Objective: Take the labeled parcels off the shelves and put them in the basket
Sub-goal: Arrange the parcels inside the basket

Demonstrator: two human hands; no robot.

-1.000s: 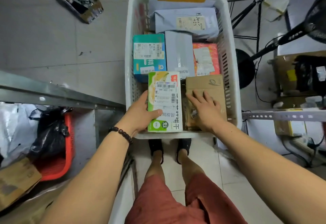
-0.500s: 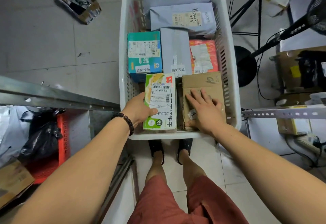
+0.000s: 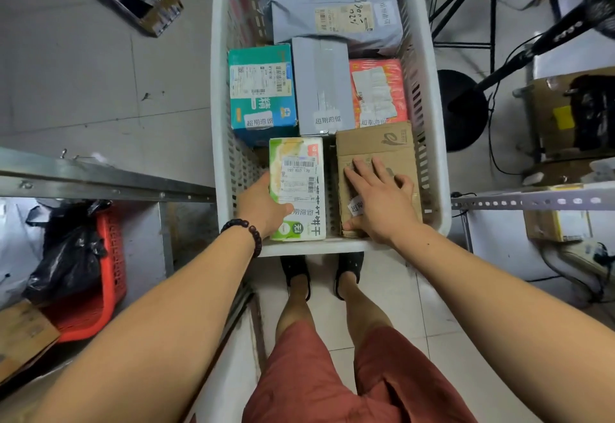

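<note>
Settling two parcels into the near end of the white basket (image 3: 332, 245), that's the step in hand by the look of it. The left hand (image 3: 263, 204) grips the green-and-white box (image 3: 299, 186), thumb laid over its labelled top face and the fingers tucked down its left side, out of sight between box and basket wall. The right hand (image 3: 379, 203) lies flat on the brown cardboard box (image 3: 376, 146), fingers spread and straight, pressing rather than clutching, thumb down by the near corner. Both boxes sit side by side inside the basket, close against its near wall, with a narrow gap between them. Beyond them it's a tight row: a teal box (image 3: 261, 90), a grey parcel (image 3: 321, 86) and a red parcel (image 3: 377, 90), then a grey mailer bag (image 3: 336, 20) at the far end. To finish well, I'd say seat each box level and flat before letting go, close that gap so neither tips, and slide the left fingers up and out without dragging the box along. The cardboard looks soft and creased, so a light, even press suits it better than a shove. Labels are face up, worth leaving that way.
</note>
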